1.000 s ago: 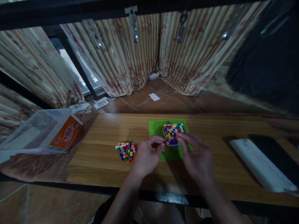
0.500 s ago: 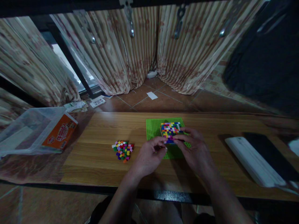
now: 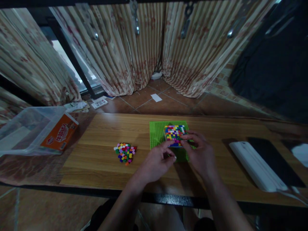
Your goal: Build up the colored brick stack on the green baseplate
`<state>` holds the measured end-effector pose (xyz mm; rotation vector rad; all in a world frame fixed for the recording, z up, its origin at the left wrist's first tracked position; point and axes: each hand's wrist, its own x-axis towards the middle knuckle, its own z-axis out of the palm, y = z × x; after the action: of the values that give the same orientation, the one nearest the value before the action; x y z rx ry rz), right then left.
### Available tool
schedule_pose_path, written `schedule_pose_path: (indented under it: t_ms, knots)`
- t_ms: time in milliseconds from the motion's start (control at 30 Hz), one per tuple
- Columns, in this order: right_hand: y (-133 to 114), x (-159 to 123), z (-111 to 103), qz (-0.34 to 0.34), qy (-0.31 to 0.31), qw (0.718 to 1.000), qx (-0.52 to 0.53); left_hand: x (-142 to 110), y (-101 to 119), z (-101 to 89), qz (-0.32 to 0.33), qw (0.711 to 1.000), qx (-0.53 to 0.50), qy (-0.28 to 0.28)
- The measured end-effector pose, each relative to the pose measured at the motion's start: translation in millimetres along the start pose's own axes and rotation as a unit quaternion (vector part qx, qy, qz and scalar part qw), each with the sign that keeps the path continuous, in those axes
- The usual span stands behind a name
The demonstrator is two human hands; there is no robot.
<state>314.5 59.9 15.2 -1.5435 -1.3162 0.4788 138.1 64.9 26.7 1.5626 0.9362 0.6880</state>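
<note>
A block built of small multicoloured toy bricks (image 3: 173, 132) sits on a green studded baseplate (image 3: 156, 131). At its front left edge is the index finger of my left hand (image 3: 160, 160); the thumb is apart from it below, with nothing visible between them. My right hand (image 3: 198, 152) is closed around the block's front right corner, its fingertips resting on the top and edge. The fingers partly hide the block's right side. Left of the baseplate, a loose heap of small coloured bricks (image 3: 125, 153) lies on the wooden table (image 3: 96, 160).
A clear plastic bin (image 3: 31, 112) with an orange label stands at the left end. On the right lie a white oblong device (image 3: 257, 166) with a cable and a dark flat object (image 3: 276, 160). Striped curtains (image 3: 115, 48) hang behind the table.
My left thumb has moved slightly right and down, away from the index finger. My right fingers have shifted a little along the block's corner. The view has tilted slightly.
</note>
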Motion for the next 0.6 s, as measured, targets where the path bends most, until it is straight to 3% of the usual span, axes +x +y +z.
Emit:
schedule_pose_path:
  t_ms: [167,367,600]
  knots:
    - [4.1,0.0,0.7,0.048,0.013,0.998,0.036,-0.6,0.6,-0.4,0.001,1.000,-0.007,0.008]
    - [0.4,1.4,6.5,0.062,0.014,0.998,-0.029,0.1,-4.2,-1.8,0.000,1.000,-0.006,0.022]
    - [1.4,4.2,8.3,0.083,0.015,0.996,-0.015,-1.5,-2.0,-3.1,0.006,1.000,-0.012,0.022]
